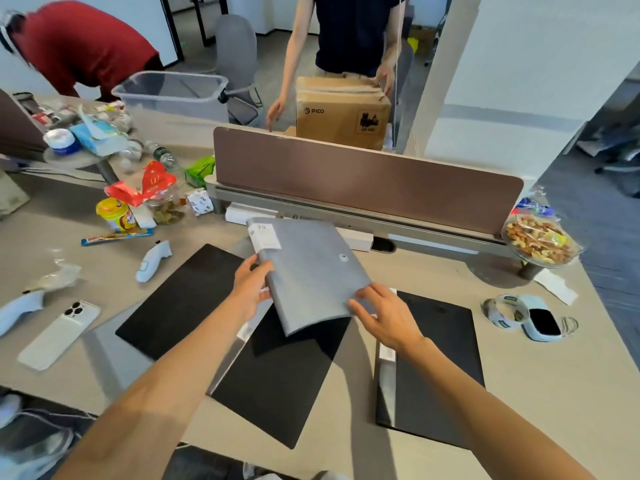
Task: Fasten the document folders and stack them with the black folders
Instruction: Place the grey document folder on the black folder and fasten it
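Observation:
A grey document folder (311, 275) with a white spine label and a snap button is held above the desk, tilted. My left hand (251, 284) grips its left spine edge. My right hand (384, 315) holds its lower right corner, fingers spread on the cover. Beneath it lies a black folder (273, 386) with a grey spine. To the left, a second black folder (180, 299) lies flat. On the right rests a third black folder (436, 368) with a white label on its spine.
A white phone (60, 334), white controllers (152, 259) and snack clutter fill the desk's left. A brown divider panel (363, 178) stands behind. Tape rolls (505, 310), a small device (542, 322) and a nut tray (538, 239) are at the right. Two people stand beyond the divider.

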`<state>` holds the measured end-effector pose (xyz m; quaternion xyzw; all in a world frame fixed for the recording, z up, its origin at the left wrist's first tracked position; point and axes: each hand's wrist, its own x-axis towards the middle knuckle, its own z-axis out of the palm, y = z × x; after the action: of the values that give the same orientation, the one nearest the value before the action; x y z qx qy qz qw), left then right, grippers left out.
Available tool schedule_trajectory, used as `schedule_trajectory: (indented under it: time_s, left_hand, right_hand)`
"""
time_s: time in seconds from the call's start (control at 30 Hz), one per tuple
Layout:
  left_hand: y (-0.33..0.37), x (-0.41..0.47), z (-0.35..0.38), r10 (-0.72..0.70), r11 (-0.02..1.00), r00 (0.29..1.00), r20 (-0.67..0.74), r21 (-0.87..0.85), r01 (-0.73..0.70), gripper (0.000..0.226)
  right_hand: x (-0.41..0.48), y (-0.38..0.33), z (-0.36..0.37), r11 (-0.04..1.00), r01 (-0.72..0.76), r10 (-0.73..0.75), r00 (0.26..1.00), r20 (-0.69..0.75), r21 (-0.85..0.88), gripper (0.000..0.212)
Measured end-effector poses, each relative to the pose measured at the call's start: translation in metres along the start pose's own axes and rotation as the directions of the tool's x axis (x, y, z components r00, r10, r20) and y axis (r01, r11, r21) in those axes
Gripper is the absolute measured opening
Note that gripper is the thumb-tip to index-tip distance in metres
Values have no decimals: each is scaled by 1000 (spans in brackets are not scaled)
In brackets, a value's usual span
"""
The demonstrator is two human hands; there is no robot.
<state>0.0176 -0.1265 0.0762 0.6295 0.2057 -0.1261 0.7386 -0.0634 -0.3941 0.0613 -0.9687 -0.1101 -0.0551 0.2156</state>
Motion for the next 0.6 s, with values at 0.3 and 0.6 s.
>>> schedule_trajectory:
  time_s: [0.3,0.6]
  left_hand:
    - [29,-1,-49,56,996,991,123,-79,-47,33]
    - [-4,40,-119,8,998,999,38,68,-10,37]
  right_hand:
    - [43,-14,7,789,-389,369,919,140,475,65]
    - [66,-40,45,695,-561,334,806,489,450,30]
